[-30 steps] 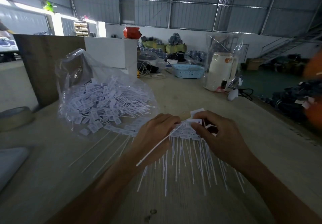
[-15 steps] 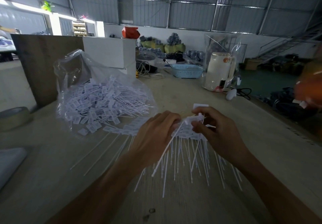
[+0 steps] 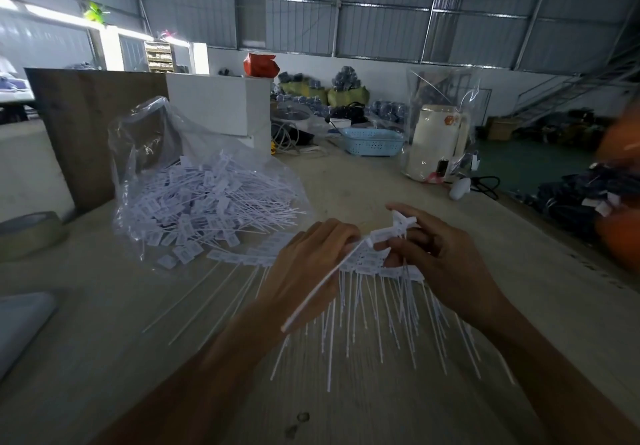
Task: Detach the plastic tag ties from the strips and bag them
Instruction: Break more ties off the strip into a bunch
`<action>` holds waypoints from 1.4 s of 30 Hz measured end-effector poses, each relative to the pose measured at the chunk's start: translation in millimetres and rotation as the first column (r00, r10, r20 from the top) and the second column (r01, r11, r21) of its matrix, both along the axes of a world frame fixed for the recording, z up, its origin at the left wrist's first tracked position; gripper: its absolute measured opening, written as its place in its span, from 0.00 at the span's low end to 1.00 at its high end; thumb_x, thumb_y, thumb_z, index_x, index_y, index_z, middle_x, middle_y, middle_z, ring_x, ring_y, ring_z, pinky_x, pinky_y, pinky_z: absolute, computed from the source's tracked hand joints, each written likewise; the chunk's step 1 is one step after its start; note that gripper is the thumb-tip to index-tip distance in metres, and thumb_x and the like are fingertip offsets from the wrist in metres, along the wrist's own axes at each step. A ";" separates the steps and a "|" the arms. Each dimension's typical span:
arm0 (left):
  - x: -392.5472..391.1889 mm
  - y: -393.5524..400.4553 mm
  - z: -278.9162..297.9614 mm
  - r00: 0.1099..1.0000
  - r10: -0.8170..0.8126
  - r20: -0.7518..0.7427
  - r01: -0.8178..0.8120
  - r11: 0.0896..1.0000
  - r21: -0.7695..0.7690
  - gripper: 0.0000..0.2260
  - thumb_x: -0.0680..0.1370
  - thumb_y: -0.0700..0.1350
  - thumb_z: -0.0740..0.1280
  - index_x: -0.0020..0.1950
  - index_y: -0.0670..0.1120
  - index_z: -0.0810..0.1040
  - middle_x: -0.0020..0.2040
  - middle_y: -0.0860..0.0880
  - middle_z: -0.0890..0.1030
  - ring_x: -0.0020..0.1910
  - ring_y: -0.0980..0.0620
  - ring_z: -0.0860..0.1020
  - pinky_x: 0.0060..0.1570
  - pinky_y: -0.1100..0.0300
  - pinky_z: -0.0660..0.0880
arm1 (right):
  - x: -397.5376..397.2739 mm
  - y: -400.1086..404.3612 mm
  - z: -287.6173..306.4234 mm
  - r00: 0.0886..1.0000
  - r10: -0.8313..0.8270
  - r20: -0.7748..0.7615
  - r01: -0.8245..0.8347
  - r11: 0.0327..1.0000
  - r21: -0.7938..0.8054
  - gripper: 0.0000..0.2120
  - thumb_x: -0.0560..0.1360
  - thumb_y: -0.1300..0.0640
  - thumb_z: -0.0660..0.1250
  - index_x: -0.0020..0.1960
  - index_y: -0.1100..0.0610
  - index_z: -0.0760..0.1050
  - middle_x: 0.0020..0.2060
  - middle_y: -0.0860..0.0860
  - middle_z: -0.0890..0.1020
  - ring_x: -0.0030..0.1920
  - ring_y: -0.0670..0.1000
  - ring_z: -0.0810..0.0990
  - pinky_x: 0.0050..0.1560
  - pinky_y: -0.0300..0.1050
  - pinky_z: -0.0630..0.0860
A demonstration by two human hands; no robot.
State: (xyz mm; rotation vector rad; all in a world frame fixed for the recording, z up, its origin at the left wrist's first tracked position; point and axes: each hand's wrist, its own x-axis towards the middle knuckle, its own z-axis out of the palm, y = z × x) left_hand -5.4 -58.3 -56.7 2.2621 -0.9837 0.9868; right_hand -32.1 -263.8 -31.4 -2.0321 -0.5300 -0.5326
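Room: big metal-walled hall w/ clutter at the back; work happens on a pale tabletop (image 3: 433,358).
Strip: white strip of tag ties (image 3: 381,264) held just above the tabletop, centre of view, betw. both hands; tails hang down and fan toward the person.
Single tie: one tag tie (image 3: 325,280) angled out from the strip's top end, tail pointing down-left across the left wrist.
Left grip: left hand (image 3: 311,261) curled, fingers clamped at the head end of that tie.
Right grip: right hand (image 3: 440,257) pinching the strip's upper end, thumb and fingers closed on it.
Bag: clear plastic bag (image 3: 145,147) to the left on the tabletop, mouth facing the hands, heaped w/ loose ties (image 3: 207,202); a few more lie outside, just in front of the mouth.
Step (my read): tie is mid-detach, not yet bagged.
Risk 1: twisting too hard prob. snaps the thin tail instead of the joint.
Risk 2: hanging tails could snag each other, so a pull drags neighbours off or tangles them.
Risk 3: bag mouth is slack and low; a loose toss may leave ties on the tabletop.
Nearby: tape roll (image 3: 31,233) far left, kettle (image 3: 436,143) behind.
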 end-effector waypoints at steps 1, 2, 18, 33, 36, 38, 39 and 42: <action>-1.1 -0.1 0.5 1.000 -0.012 -0.014 0.012 1.000 -0.002 0.11 0.81 0.41 0.57 0.55 0.42 0.78 0.48 0.46 0.79 0.43 0.46 0.78 0.40 0.50 0.76 | -0.4 0.4 0.4 1.000 0.000 0.009 0.000 1.000 0.002 0.22 0.78 0.62 0.65 0.70 0.49 0.68 0.41 0.37 0.85 0.41 0.41 0.85 0.43 0.28 0.77; -1.9 0.2 1.3 0.999 -0.026 -0.027 0.026 1.000 -0.007 0.11 0.80 0.41 0.57 0.55 0.41 0.78 0.49 0.45 0.79 0.43 0.46 0.77 0.40 0.50 0.76 | -1.1 0.9 0.9 1.000 0.005 0.011 -0.006 1.000 0.013 0.22 0.79 0.62 0.64 0.70 0.48 0.67 0.40 0.39 0.86 0.41 0.43 0.85 0.42 0.29 0.77; -7.6 5.5 8.3 0.998 -0.006 -0.055 0.008 0.999 0.043 0.17 0.77 0.43 0.54 0.55 0.39 0.80 0.49 0.42 0.80 0.45 0.43 0.78 0.41 0.48 0.77 | 3.5 1.0 -7.3 0.993 -0.068 0.093 0.090 0.960 -0.267 0.14 0.83 0.53 0.56 0.47 0.51 0.79 0.27 0.43 0.75 0.27 0.43 0.73 0.32 0.33 0.67; 6.8 3.2 -3.9 0.998 -0.023 -0.064 0.026 0.999 0.036 0.10 0.81 0.41 0.60 0.56 0.43 0.79 0.50 0.46 0.80 0.45 0.45 0.78 0.43 0.46 0.76 | 13.4 -46.0 8.6 0.887 -0.459 0.056 0.452 0.886 0.107 0.14 0.81 0.43 0.58 0.42 0.47 0.76 0.28 0.51 0.73 0.25 0.41 0.69 0.26 0.35 0.69; 8.4 1.5 -5.3 0.997 -0.014 -0.070 0.014 1.000 0.007 0.10 0.83 0.43 0.59 0.56 0.44 0.78 0.50 0.47 0.80 0.45 0.46 0.77 0.45 0.46 0.75 | 16.2 -25.7 -0.7 0.929 -0.361 -0.086 0.367 0.928 0.059 0.17 0.81 0.46 0.60 0.47 0.57 0.80 0.27 0.49 0.74 0.23 0.41 0.69 0.24 0.33 0.65; 5.3 -0.2 -6.8 0.999 -0.018 -0.050 0.018 1.000 0.008 0.09 0.83 0.42 0.60 0.56 0.44 0.79 0.50 0.48 0.80 0.44 0.47 0.77 0.43 0.47 0.75 | 12.5 -17.3 -2.1 0.957 -0.271 -0.103 0.280 0.956 0.085 0.17 0.82 0.49 0.60 0.44 0.57 0.82 0.23 0.47 0.72 0.22 0.44 0.66 0.23 0.34 0.63; 4.3 -1.2 -7.2 0.999 -0.024 -0.043 0.024 1.000 0.003 0.09 0.82 0.42 0.60 0.56 0.44 0.79 0.49 0.48 0.80 0.44 0.46 0.77 0.43 0.47 0.75 | 10.3 -14.9 -2.3 0.966 -0.231 -0.120 0.242 0.966 0.090 0.19 0.83 0.50 0.60 0.41 0.57 0.82 0.22 0.47 0.71 0.23 0.44 0.66 0.24 0.35 0.63; 2.1 -4.5 -7.4 0.999 -0.035 -0.021 0.035 0.999 -0.002 0.08 0.81 0.39 0.62 0.55 0.43 0.80 0.50 0.46 0.80 0.45 0.45 0.78 0.43 0.47 0.75 | 3.7 -1.8 -3.3 0.952 -0.090 -0.293 0.132 0.983 0.128 0.21 0.81 0.45 0.59 0.42 0.58 0.82 0.23 0.46 0.71 0.24 0.43 0.67 0.27 0.37 0.64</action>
